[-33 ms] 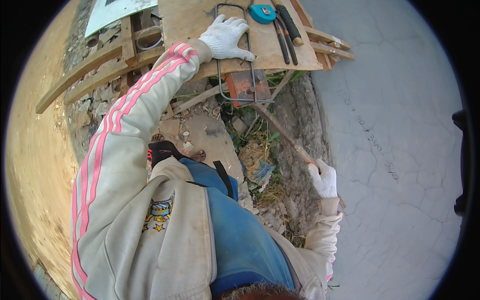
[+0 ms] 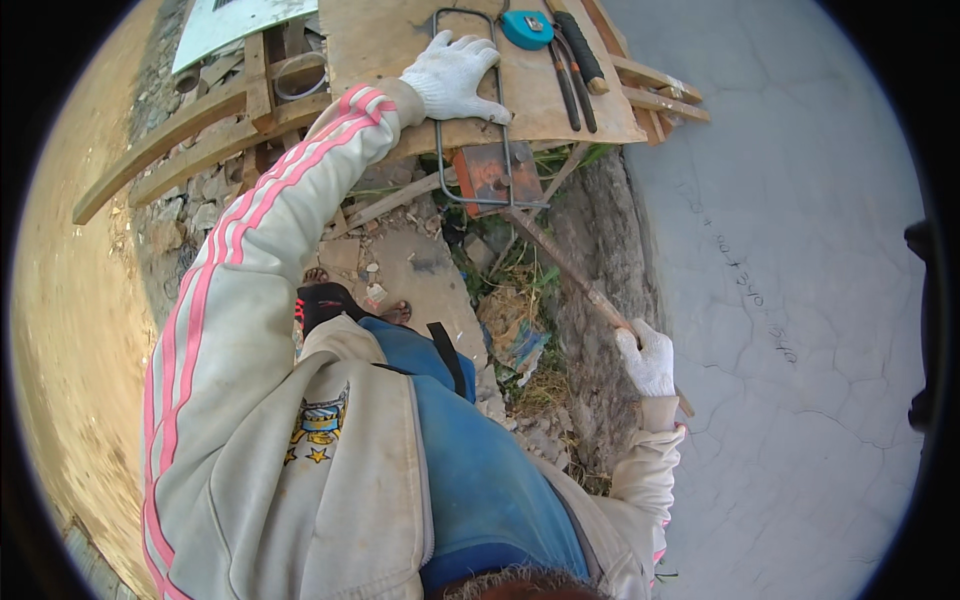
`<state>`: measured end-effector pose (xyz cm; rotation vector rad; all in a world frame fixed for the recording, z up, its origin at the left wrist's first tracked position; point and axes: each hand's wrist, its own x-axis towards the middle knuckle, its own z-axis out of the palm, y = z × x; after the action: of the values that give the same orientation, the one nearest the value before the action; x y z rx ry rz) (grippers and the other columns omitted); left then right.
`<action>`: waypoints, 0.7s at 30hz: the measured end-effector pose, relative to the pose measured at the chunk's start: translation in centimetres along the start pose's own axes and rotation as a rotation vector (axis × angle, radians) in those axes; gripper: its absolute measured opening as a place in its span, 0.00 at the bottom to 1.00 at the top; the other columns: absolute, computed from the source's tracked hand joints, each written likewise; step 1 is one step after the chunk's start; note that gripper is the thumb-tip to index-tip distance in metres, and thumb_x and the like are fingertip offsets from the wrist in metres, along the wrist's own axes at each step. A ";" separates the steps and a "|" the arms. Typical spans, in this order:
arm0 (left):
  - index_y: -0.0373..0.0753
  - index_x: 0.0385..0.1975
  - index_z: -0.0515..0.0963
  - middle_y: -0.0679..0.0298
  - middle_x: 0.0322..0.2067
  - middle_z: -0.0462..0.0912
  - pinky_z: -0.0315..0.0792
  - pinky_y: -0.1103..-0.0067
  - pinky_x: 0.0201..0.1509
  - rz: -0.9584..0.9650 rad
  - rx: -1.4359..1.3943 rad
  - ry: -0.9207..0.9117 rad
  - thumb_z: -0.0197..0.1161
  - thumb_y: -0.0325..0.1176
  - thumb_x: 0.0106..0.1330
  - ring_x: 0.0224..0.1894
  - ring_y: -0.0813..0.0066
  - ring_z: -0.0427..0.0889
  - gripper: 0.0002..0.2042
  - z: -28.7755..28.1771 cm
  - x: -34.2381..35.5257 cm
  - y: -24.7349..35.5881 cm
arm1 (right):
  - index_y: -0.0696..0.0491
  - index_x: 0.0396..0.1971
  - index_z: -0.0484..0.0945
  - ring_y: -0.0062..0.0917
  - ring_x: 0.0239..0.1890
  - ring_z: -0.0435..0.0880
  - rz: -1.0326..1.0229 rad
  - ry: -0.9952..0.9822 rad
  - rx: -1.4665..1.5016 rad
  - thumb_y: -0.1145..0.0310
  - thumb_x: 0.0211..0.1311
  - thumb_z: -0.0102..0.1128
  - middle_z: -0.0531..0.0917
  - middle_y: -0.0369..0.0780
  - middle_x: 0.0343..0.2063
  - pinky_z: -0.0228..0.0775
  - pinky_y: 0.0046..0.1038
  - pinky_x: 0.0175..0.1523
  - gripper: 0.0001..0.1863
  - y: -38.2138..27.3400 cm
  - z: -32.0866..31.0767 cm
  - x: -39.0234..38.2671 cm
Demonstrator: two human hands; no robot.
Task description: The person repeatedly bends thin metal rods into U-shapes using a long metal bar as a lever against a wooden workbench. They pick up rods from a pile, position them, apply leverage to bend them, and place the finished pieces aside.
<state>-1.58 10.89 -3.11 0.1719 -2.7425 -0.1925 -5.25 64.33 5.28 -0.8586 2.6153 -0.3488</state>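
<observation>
My left hand [image 2: 452,78], in a white knit glove, lies with fingers spread across a thin dark metal rod bent into a long rectangular frame [image 2: 508,158]. The frame's far part rests on a plywood board [image 2: 368,45]. Its near end passes over an orange-and-grey metal block [image 2: 480,180] with bolt-like studs at the board's front edge. My gloved right hand [image 2: 647,360] is closed around a long rusty metal bar [image 2: 578,278], which slants from beside that block down to the right. The bar's tail sticks out past my wrist.
Right of the frame lie a teal tape measure [image 2: 526,30], long-handled pincers [image 2: 568,88] and a black-gripped tool [image 2: 580,50]. Wooden beams [image 2: 190,125] jut out at left. A cracked grey wall [image 2: 790,250] rises at right. Rubble and weeds [image 2: 520,310] cover the ground below.
</observation>
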 end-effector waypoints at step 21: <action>0.40 0.65 0.77 0.55 0.68 0.76 0.65 0.58 0.77 0.001 0.019 -0.005 0.70 0.74 0.57 0.69 0.46 0.72 0.46 -0.3 0.2 0.1 | 0.54 0.29 0.79 0.52 0.25 0.73 -0.042 0.106 -0.079 0.43 0.66 0.70 0.75 0.51 0.20 0.69 0.40 0.31 0.26 1.0 1.6 0.8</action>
<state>-1.67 10.96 -2.79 0.1750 -2.7505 -0.1667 -5.72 64.48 3.30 -0.9462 2.7276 -0.3121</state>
